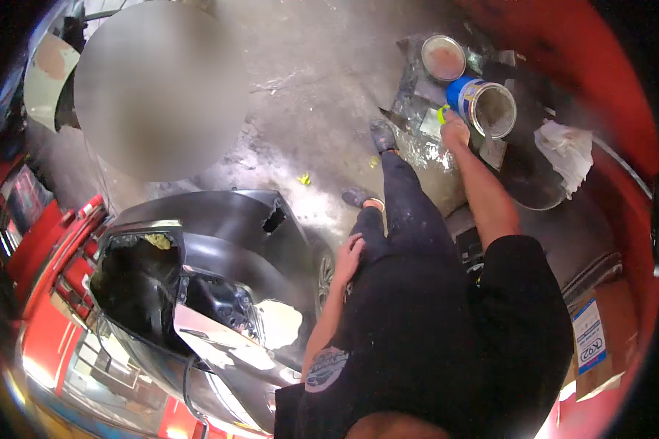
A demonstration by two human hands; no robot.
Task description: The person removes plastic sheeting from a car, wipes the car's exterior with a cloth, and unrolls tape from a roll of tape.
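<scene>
My right hand (pixel 455 133) reaches forward beside a blue can (pixel 461 94) whose open top shows greyish contents. Its fingers are closed around a small bright yellow-green object (pixel 443 113); the kind of object is hidden by the hand. A flat grey strip (pixel 489 139) stands against the can's rim. Close behind the can is a round lid (pixel 444 58) with a pinkish smear. My left hand (pixel 350 254) hangs by my left thigh, fingers loosely spread and holding nothing, near a dark car body (pixel 227 219).
Flat plates and a dark blade-like tool (pixel 395 118) lie around the can. Crumpled white paper (pixel 565 154) is to its right. A cardboard box (pixel 604 340) stands at the lower right. Yellow scraps (pixel 304 179) lie on the concrete floor (pixel 307 80). The car body has a large opening.
</scene>
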